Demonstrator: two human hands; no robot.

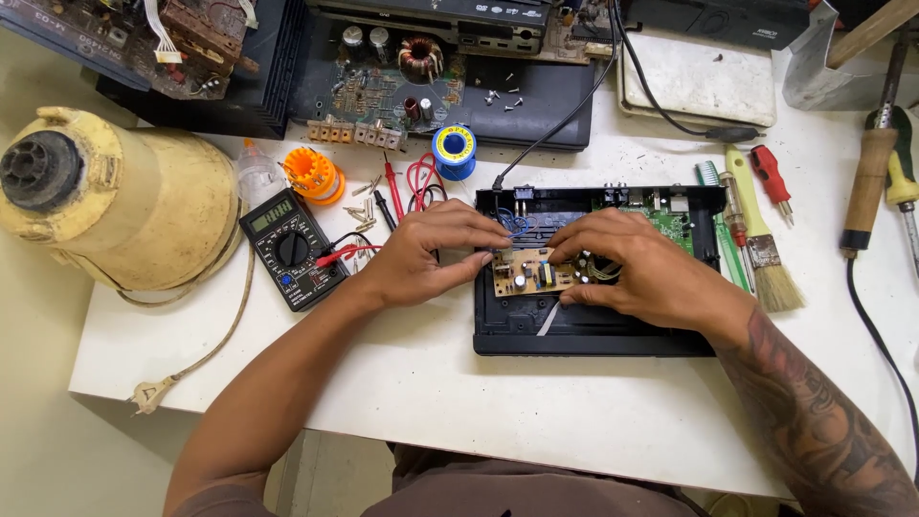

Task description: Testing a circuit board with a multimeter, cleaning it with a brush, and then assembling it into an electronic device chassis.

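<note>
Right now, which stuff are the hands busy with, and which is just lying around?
In use: left hand and right hand, both on the brown board in the black case.

Lying about: meter, solder spool, brush, red screwdriver, yellow jug, soldering iron.

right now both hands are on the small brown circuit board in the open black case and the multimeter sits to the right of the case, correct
Not quite. The head view shows the multimeter to the left of the open black case, not the right. The rest holds: the left hand and right hand are both on the small brown circuit board in that case.
</note>
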